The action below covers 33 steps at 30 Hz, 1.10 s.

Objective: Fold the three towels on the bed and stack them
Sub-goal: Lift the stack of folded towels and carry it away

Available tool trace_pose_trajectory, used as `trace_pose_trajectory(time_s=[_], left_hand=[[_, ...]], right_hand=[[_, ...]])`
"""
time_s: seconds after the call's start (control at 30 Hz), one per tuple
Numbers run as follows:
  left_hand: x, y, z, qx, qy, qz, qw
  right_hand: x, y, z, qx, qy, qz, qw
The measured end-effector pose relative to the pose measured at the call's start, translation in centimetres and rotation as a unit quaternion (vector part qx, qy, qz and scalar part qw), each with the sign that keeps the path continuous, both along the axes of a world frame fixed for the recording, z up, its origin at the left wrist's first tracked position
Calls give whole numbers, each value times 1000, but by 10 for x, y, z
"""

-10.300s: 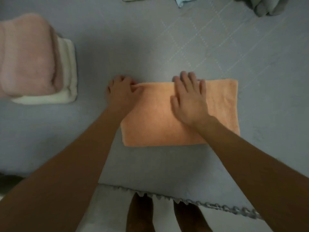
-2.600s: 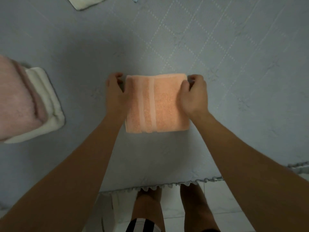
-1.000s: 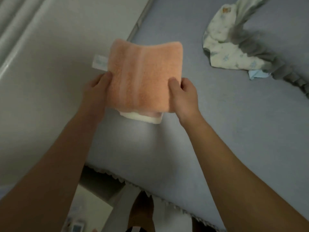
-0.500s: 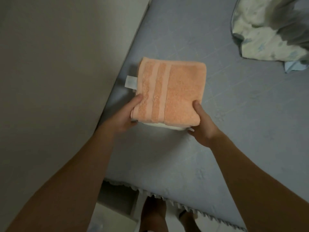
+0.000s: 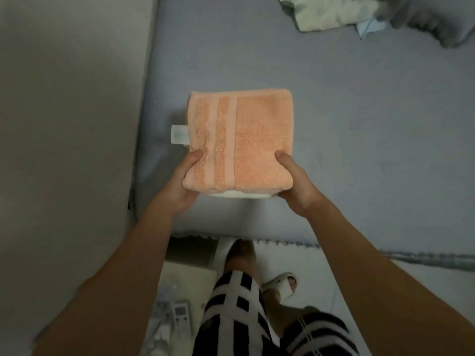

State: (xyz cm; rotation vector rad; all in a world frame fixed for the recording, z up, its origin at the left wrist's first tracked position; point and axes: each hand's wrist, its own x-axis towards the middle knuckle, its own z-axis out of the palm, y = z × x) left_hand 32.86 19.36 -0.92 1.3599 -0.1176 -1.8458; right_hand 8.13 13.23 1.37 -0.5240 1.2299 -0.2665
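Nearest me, at six o'clock, are my checked shorts, dark with pale crossing bands, and a pale slipper on the floor just to their right. At about seven o'clock a small remote control lies on the floor; whatever is printed on it is too blurred to read.

Both forearms reach up toward the centre. My left hand grips the near left corner of the orange towel, thumb on top and the other fingers curled out of sight beneath. My right hand does the same at the near right corner — thumb pressed into the pile, fingers tucked under.

The towel is folded into a thick, nearly square pad, soft peach-orange terry with two smooth woven bands running away from me on its left half. A white label sticks out from its left edge at nine o'clock; no writing on it can be made out. Below the near edge a sliver of a white towel shows, the orange one lying on it — I cannot tell what else is in the pile under it.

The stack sits on the grey-blue bed, near its left edge, beside the plain wall at nine o'clock. Far off at one o'clock lies a crumpled heap of pale and grey cloth.
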Motion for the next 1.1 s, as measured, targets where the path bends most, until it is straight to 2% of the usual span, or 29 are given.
trace_pose_trajectory(time_s=[0.17,0.27,0.43,0.53,0.8,0.87,1.0,1.1], left_hand=[[-100,38,90,-52,-25,-77,995],[-179,57,143,-83,-48,-116,989],[-311,88,208,-125,-70,-223,964],[-393,103,236,-152,-62,-305,938],[-605,121,271,-152,-58,-547,821],[-659,118,268,-141,-34,-571,808],[-777,112,262,-125,-13,-576,807],[-867,105,257,-129,-7,-604,786]], right_hand=[[-108,70,99,-62,-3,-45,997],[-185,120,143,-96,9,-108,989],[-304,213,203,-146,6,-242,959],[-371,267,230,-168,22,-321,932],[-532,367,242,-164,70,-502,846],[-574,377,239,-168,74,-532,826],[-667,382,235,-172,84,-588,786],[-738,378,236,-164,82,-637,749]])
